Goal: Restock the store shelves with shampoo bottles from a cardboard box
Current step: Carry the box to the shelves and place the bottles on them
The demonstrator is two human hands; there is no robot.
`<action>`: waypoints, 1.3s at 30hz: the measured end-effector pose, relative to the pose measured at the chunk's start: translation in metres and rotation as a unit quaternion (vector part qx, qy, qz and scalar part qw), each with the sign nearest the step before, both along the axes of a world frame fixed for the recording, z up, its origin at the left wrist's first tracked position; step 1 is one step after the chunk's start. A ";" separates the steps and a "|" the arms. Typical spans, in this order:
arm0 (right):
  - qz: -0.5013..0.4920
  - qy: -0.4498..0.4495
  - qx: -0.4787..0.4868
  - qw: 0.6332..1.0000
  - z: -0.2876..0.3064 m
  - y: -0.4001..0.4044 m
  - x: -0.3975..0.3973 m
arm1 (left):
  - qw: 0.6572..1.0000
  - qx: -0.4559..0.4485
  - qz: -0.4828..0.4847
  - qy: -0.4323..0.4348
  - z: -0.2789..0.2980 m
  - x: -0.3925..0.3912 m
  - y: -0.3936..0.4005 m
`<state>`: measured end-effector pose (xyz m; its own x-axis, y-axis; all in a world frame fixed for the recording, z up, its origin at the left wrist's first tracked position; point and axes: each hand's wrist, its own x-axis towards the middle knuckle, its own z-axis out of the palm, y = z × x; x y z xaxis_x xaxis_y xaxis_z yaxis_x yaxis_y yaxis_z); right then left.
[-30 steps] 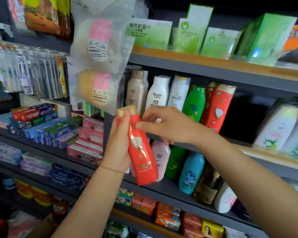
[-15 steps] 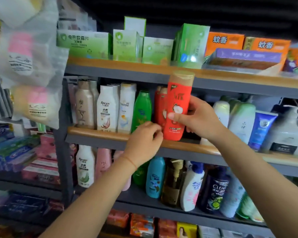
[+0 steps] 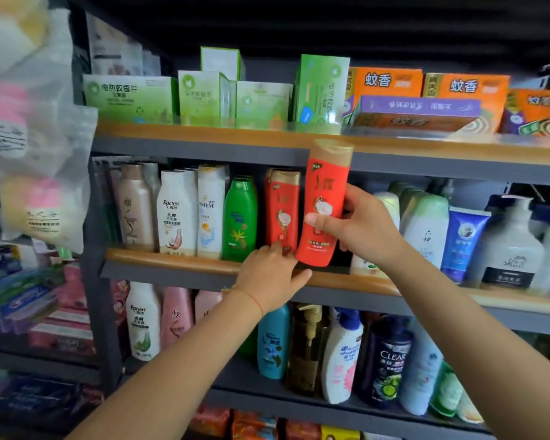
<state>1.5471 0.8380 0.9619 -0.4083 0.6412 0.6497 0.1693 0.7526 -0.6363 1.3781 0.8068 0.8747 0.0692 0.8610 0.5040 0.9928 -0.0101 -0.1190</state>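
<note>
head view: the red shampoo bottle (image 3: 323,204) with a gold cap is held upright in front of the middle shelf (image 3: 172,260), its base just above the wooden lip, level with the gap right of a matching red bottle (image 3: 281,211) that already stands there. the right hand (image 3: 359,230) grips it around the body, thumb across the label, fingers behind. the left hand (image 3: 269,274) rests on the shelf lip, its fingertips touching the foot of the standing red bottle; its fingers look loosely bent and hold nothing.

left of that pair stand a green bottle (image 3: 239,217), a white pantene bottle (image 3: 211,211), a white raclen bottle (image 3: 173,214) and a beige bottle (image 3: 135,208). right of the gap are pale bottles and a blue tube (image 3: 464,239). above are green boxes (image 3: 129,98) and orange mosquito-coil boxes (image 3: 465,90).

by my judgement this bottle is nearly placed: it must be pushed into the gap and let go. the cardboard box is out of sight, so how many bottles remain i cannot tell.
</note>
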 end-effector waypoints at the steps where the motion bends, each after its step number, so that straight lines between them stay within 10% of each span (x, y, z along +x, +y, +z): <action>1: 0.001 0.001 0.004 1.000 0.000 0.001 0.000 | 1.000 -0.010 0.000 -0.004 0.000 -0.001 0.002; 39: -0.082 -0.096 -0.044 0.991 -0.038 0.037 -0.064 | 0.965 0.177 -0.114 -0.158 -0.036 -0.010 -0.037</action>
<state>1.4830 0.8748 0.9234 -0.4047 0.7604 0.5079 0.4098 0.6473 -0.6427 1.3683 0.7703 0.8384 0.0318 0.6110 0.7910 0.9568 -0.2474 0.1527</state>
